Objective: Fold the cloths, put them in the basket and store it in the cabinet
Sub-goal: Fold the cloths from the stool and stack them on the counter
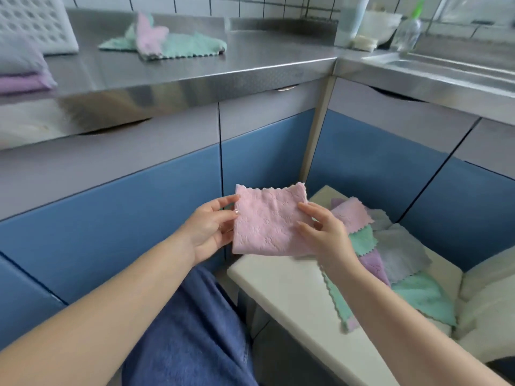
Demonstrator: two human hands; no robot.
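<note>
While both the left hand [207,227] and right hand [324,229] pinch the pink cloth [269,221] by its side edges, it hangs before the cabinet doors [139,196].

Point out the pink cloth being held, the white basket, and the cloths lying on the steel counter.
pink cloth [267,224], head view, middle of its face
white basket [36,23], head view, perforated side
counter cloths [184,45], head view, green cloth's surface

The basket [36,23] is cut off by the picture's edge.
</note>
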